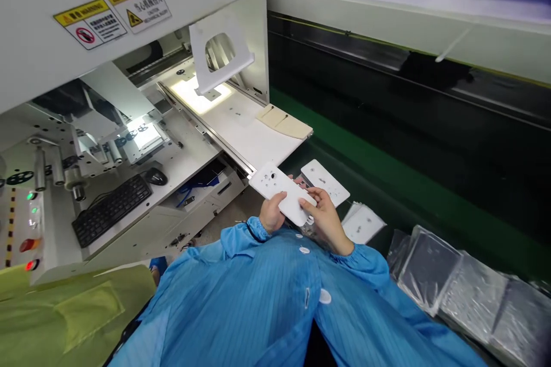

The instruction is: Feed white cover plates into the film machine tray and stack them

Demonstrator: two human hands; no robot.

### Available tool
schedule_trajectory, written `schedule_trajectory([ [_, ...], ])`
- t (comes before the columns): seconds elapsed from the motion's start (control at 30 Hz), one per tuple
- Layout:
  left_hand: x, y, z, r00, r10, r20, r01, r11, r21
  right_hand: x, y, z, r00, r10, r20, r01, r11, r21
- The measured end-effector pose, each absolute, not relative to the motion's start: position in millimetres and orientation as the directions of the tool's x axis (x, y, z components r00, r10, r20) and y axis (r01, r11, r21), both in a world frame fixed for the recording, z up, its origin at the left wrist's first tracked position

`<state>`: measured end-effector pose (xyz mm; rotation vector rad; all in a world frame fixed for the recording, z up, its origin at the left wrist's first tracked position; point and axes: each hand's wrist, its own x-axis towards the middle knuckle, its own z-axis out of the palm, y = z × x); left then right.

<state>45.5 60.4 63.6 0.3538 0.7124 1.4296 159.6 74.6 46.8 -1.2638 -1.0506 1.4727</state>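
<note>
A white phone back cover (284,194), with rounded corners and several small holes at its far-left end, is held tilted in front of my chest. My left hand (272,213) grips its near long edge, thumb on top and fingers underneath. At the right end my right hand (326,217) closes on the same cover, thumb on its face and fingers at the far edge. Just beyond that hand lies a second white cover (329,182) with similar holes. More white pieces (364,223) lie in a stack to the right.
A machine's white slide table (253,136) carries a beige plate (284,121). Left are a keyboard (112,206), mouse (156,176) and lit buttons (31,264). A green belt (344,152) runs at right, with plastic-wrapped packs (471,287). A person in a yellow-green garment (86,309) is at lower left.
</note>
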Motion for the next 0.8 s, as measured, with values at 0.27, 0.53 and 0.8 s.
schedule_trajectory([
  [0.27,17.5,76.8,48.8,-0.098,0.891,-0.443,-0.777,0.209,0.593,152.8,106.0,36.7,-0.102,0.973,-0.207,0.135,-0.193,-0.972],
  [0.53,-8.5,89.0,44.4,-0.163,0.838,-0.522,-0.8,0.198,0.567,154.5,137.5,26.5,-0.031,0.98,-0.197,0.245,-0.183,-0.952],
  [0.8,-17.4,102.7,43.0,-0.16,0.874,-0.459,-0.782,0.172,0.599,133.6,134.4,31.1,-0.37,0.907,0.2,0.648,0.406,-0.644],
])
